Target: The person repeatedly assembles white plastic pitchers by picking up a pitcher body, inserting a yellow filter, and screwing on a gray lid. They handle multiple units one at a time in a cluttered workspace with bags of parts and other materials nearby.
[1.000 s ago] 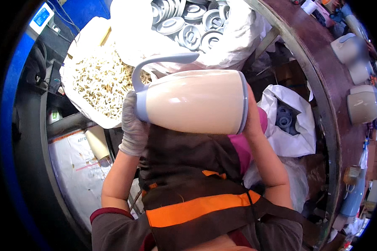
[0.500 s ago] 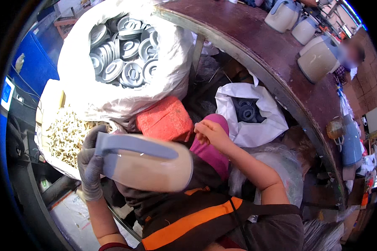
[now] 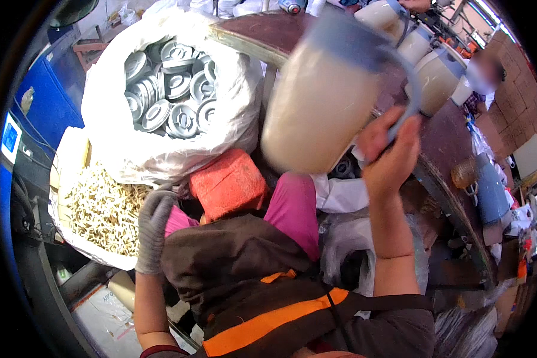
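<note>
My bare right hand (image 3: 388, 158) grips the blue handle of a cream jug (image 3: 322, 101) with a blue rim and holds it up in the air over the edge of the dark round table (image 3: 447, 143). The jug is blurred by motion. My left hand (image 3: 152, 224), in a grey glove, rests on my knee with its fingers loosely curled and nothing in it, next to an orange-red block (image 3: 230, 182) on my lap.
A big white sack of grey round metal lids (image 3: 173, 95) stands ahead on the left. A tray of small pale parts (image 3: 104, 212) sits at my left. More cream jugs (image 3: 438, 74) stand on the table. A blue machine (image 3: 39, 107) is at far left.
The jug has passed from my gloved left hand to my bare right hand and risen up to the right toward the table. My left hand has dropped to my knee.
</note>
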Tool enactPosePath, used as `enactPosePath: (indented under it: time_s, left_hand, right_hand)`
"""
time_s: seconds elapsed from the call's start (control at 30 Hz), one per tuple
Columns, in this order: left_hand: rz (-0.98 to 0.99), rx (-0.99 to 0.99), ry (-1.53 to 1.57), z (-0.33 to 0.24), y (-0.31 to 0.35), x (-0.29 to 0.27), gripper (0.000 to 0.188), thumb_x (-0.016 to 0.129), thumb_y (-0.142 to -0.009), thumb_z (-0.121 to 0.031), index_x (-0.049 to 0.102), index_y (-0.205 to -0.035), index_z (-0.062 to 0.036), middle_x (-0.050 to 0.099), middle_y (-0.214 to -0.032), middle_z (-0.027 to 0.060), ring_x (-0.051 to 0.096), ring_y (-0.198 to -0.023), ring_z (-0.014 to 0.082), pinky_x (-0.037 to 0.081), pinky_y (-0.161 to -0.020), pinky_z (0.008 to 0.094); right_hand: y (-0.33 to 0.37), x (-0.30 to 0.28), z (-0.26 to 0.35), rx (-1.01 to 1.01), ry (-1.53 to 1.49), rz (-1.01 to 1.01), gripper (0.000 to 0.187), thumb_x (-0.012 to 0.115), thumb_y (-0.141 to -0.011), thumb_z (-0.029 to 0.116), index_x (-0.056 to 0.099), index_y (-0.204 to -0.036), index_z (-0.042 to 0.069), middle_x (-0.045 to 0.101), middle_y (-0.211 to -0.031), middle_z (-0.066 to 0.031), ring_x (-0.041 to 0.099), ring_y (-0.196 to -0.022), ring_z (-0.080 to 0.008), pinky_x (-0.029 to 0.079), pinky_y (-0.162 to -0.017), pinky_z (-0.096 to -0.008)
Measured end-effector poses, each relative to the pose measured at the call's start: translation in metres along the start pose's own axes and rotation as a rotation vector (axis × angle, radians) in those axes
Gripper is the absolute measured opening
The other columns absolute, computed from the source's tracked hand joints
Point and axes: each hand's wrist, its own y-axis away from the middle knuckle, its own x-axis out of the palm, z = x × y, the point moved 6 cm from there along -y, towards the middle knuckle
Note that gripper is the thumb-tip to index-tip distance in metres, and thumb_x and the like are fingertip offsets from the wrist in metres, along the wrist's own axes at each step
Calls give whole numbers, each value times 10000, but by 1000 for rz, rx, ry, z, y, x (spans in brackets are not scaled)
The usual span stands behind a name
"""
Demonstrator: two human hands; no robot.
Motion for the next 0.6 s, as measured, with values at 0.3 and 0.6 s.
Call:
enactPosePath:
  time_s: [0.3, 0.6]
  left_hand:
    - [63, -47, -47, 38, -18, 29, 188, 601, -860, -131, 614, -935, 41, 595, -984, 68, 536, -919, 157, 431, -834, 288]
    - [235, -194, -1160, 125, -69, -12, 313, 552, -803, -193, 664, -1092, -150, 644, -1010, 189, 584, -989, 368, 448, -874, 457]
  right_hand:
    - [-169, -135, -33, -360, 864, -288, 384, 528, -918, 325, 532, -1090, -18, 578, -868, -139, 563, -780, -254, 452, -741, -348]
    - [3, 27, -174, -89, 800, 558, 241, 593, -857, 158, 598, -1059, 27, 585, -1095, -146, 578, -989, -259, 455, -849, -338]
